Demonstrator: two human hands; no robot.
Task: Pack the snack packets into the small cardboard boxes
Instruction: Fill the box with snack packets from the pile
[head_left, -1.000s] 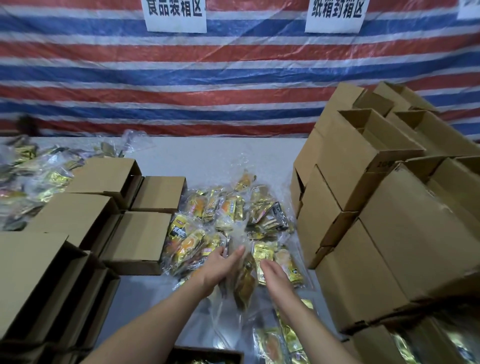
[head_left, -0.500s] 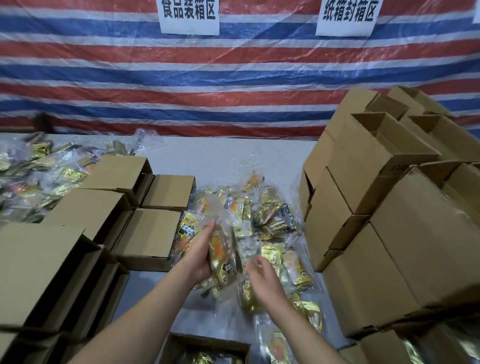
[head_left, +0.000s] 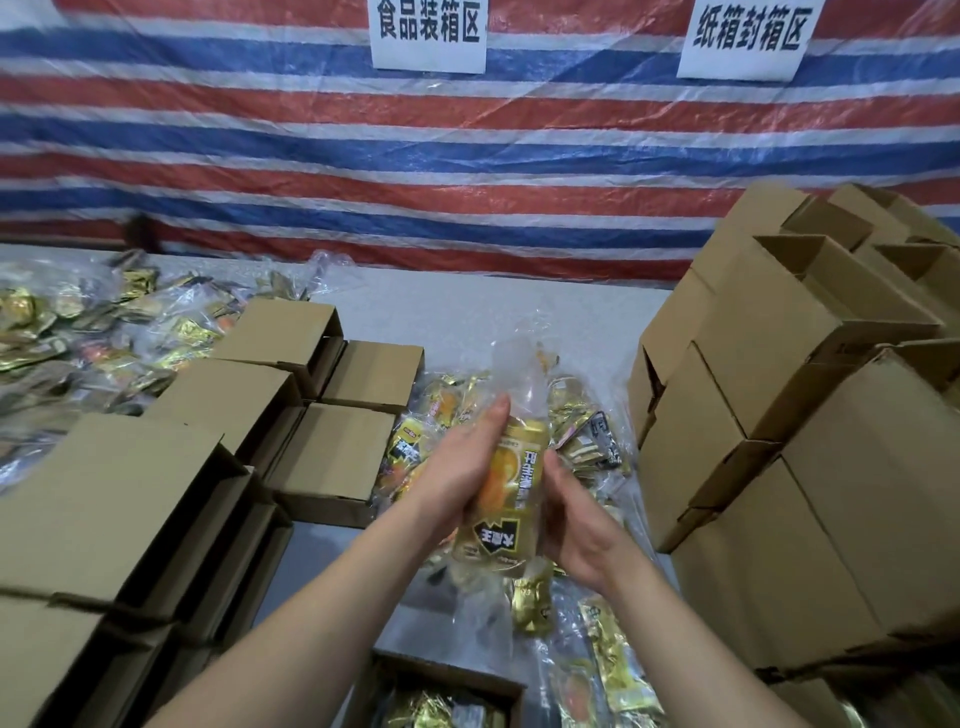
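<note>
A gold and orange snack packet (head_left: 511, 496) with a clear plastic top stands upright between both hands, lifted above the table. My left hand (head_left: 457, 473) grips its left side, fingers along the back. My right hand (head_left: 574, 525) holds its right side. Under and behind them lies a pile of snack packets (head_left: 582, 436) on the table. A small open cardboard box (head_left: 441, 696) with gold packets inside sits at the bottom edge, right below my arms.
Closed small boxes (head_left: 332, 457) fill the left side, with more snack packets (head_left: 78, 332) heaped behind them. A tall stack of cardboard boxes (head_left: 800, 426) stands on the right. A striped tarp (head_left: 467, 156) with two paper signs hangs behind the grey table (head_left: 467, 317).
Both hands have gathered a packet out of the pile and raised it upright between them, drawing closer together. The view has tilted down slightly, showing more of the open box.
</note>
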